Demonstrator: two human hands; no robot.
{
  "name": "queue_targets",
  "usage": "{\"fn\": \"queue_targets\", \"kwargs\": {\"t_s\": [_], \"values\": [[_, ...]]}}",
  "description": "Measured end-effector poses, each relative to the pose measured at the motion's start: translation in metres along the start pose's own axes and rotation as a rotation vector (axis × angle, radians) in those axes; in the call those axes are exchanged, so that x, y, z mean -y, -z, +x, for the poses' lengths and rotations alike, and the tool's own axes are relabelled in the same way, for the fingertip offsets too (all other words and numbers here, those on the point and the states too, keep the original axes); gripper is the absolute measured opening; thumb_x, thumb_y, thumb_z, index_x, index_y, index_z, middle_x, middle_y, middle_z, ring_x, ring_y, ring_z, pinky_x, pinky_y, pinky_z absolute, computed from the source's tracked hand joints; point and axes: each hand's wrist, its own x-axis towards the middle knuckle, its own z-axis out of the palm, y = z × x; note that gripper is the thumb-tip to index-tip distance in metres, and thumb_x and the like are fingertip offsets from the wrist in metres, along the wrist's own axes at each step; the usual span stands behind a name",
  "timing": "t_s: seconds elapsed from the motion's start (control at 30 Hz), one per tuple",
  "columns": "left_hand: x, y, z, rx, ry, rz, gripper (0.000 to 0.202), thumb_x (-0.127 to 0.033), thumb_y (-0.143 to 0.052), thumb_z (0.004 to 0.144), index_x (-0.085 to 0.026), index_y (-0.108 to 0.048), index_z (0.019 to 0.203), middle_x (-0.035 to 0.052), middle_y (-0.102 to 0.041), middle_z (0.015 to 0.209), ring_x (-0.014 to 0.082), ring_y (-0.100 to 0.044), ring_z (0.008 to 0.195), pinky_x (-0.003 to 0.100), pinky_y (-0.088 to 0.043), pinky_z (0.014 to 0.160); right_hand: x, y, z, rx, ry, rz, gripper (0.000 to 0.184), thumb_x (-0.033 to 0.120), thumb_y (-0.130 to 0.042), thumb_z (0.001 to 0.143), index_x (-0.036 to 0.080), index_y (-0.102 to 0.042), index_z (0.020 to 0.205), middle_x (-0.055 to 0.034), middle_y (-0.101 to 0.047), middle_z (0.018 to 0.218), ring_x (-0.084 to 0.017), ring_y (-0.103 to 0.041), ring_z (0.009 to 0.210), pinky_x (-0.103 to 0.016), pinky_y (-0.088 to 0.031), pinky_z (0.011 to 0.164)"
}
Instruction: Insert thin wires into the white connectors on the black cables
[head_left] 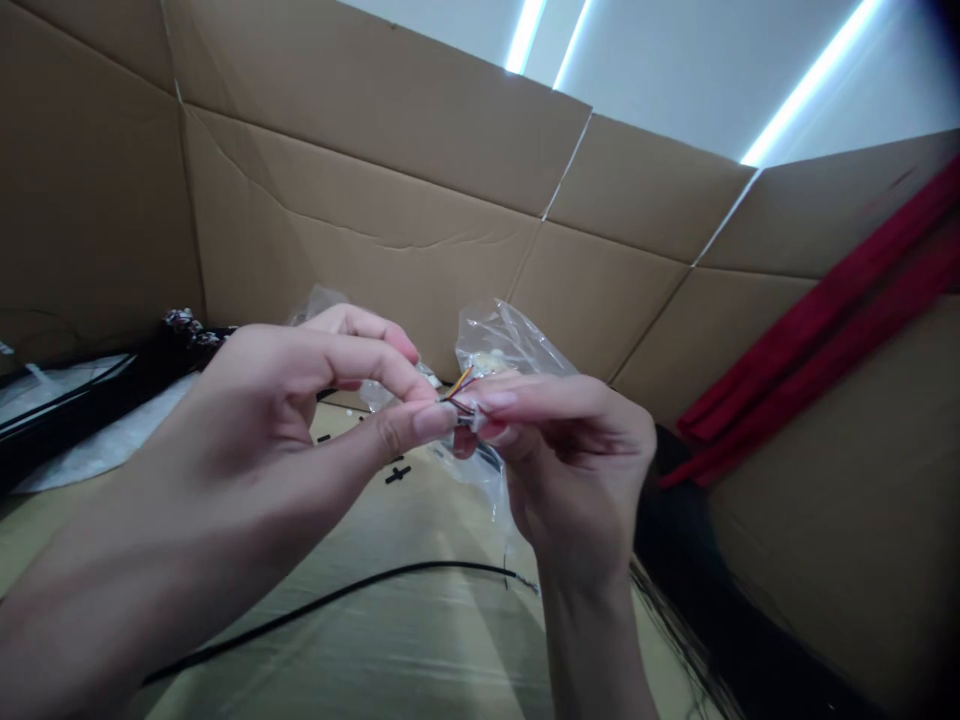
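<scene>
Thin coloured wires [460, 384], yellow and dark ones among them, run between my two hands at the middle of the head view. My left hand [277, 440] pinches the wires between thumb and index finger. Thumb and fingers of my right hand [585, 450] are closed on a small whitish connector [478, 416] where the wires end. Fingertips cover much of the connector, so how far each wire sits in it is hidden. Below the hands, a black cable [360, 582] lies across the table [420, 650], its right end showing fine bare strands.
Clear plastic bags [517, 335] stand behind my hands, one with pale small parts. Small black pieces [398, 475] lie on the table. Bundled black cables [97, 400] are at left, more dark cables [697, 550] at right. Cardboard walls [360, 170] enclose the back; red cloth [810, 340] hangs right.
</scene>
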Motion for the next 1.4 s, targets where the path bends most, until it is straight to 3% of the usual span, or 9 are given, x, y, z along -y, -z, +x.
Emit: {"fn": "queue_targets", "kwargs": {"t_s": [0.13, 0.33, 0.5, 0.6, 0.7, 0.87, 1.03, 1.23, 1.4], "values": [[-0.001, 0.003, 0.000, 0.072, -0.035, 0.023, 0.010, -0.030, -0.074, 0.080, -0.029, -0.074, 0.071, -0.0012, -0.065, 0.085, 0.0150, -0.063, 0.086, 0.021, -0.049, 0.065, 0.000, 0.000, 0.000, -0.037, -0.036, -0.017, 0.019, 0.008, -0.073, 0.082, 0.025, -0.078, 0.087, 0.0039, -0.076, 0.083, -0.009, -0.069, 0.066, -0.020, -0.061, 0.061], [-0.012, -0.002, 0.000, 0.047, -0.051, 0.068, 0.012, -0.033, -0.072, 0.084, -0.029, -0.073, 0.073, -0.0059, -0.070, 0.075, 0.0111, -0.067, 0.073, 0.019, -0.050, 0.063, 0.001, -0.001, 0.005, -0.158, -0.332, 0.227, 0.007, 0.017, -0.077, 0.080, 0.024, -0.076, 0.082, 0.0061, -0.074, 0.072, -0.003, -0.066, 0.058, -0.011, -0.057, 0.059], [-0.004, -0.003, 0.012, -0.036, 0.041, -0.125, 0.016, -0.038, -0.068, 0.087, -0.029, -0.073, 0.100, -0.0020, -0.073, 0.087, 0.0117, -0.070, 0.078, 0.015, -0.055, 0.065, 0.006, 0.003, 0.007, -0.113, -0.500, 0.281, 0.006, 0.015, -0.075, 0.081, 0.019, -0.077, 0.085, 0.0043, -0.072, 0.071, -0.001, -0.063, 0.060, -0.007, -0.054, 0.060], [0.003, 0.000, 0.017, 0.209, 0.104, -0.203, 0.026, -0.044, -0.062, 0.091, -0.031, -0.071, 0.111, 0.0008, -0.073, 0.099, 0.0142, -0.070, 0.088, 0.017, -0.057, 0.072, 0.006, 0.005, 0.007, -0.057, -0.515, 0.261, 0.005, 0.017, -0.076, 0.080, 0.019, -0.077, 0.085, 0.0041, -0.071, 0.071, -0.001, -0.063, 0.061, -0.007, -0.054, 0.059], [0.005, 0.001, 0.017, 0.366, 0.186, -0.268, 0.025, -0.044, -0.058, 0.093, -0.033, -0.074, 0.108, 0.0001, -0.073, 0.091, 0.0110, -0.067, 0.077, 0.013, -0.053, 0.062, 0.003, 0.000, 0.008, -0.079, -0.480, 0.214, 0.009, 0.016, -0.078, 0.079, 0.019, -0.076, 0.087, 0.0046, -0.072, 0.074, 0.000, -0.062, 0.060, -0.006, -0.052, 0.056], [0.004, -0.004, 0.017, 0.275, 0.275, -0.298, 0.011, -0.030, -0.069, 0.087, -0.028, -0.079, 0.091, -0.0006, -0.074, 0.080, 0.0093, -0.067, 0.070, 0.012, -0.052, 0.058, 0.003, -0.016, 0.005, -0.258, -0.473, 0.110, 0.019, 0.011, -0.081, 0.071, 0.017, -0.065, 0.078, 0.0067, -0.069, 0.064, -0.002, -0.065, 0.057, -0.006, -0.052, 0.051], [0.006, -0.002, 0.023, 0.153, 0.350, -0.383, 0.005, -0.024, -0.078, 0.078, -0.020, -0.077, 0.076, -0.0020, -0.071, 0.071, 0.0064, -0.066, 0.063, 0.009, -0.053, 0.058, -0.001, -0.026, -0.001, -0.300, -0.389, 0.064, 0.038, 0.011, -0.083, 0.068, 0.022, -0.051, 0.085, 0.0061, -0.072, 0.074, -0.007, -0.069, 0.065, -0.016, -0.059, 0.064], [0.003, 0.006, 0.024, 0.087, 0.369, -0.428, 0.016, -0.031, -0.074, 0.082, -0.017, -0.070, 0.074, -0.0011, -0.068, 0.070, 0.0062, -0.064, 0.058, 0.010, -0.053, 0.053, -0.011, -0.043, -0.008, -0.254, -0.017, -0.517, 0.011, 0.010, -0.071, 0.079, 0.019, -0.065, 0.079, 0.0018, -0.062, 0.079, -0.008, -0.056, 0.073, -0.021, -0.051, 0.068], [-0.005, 0.005, 0.018, 0.064, 0.385, -0.434, 0.014, -0.027, -0.072, 0.083, -0.016, -0.069, 0.076, -0.0002, -0.068, 0.074, 0.0055, -0.063, 0.060, 0.009, -0.052, 0.053, -0.013, -0.050, -0.011, -0.288, 0.198, -0.819, 0.012, 0.006, -0.065, 0.084, 0.011, -0.073, 0.090, -0.0078, -0.064, 0.083, -0.012, -0.061, 0.077, -0.024, -0.055, 0.071]]}}
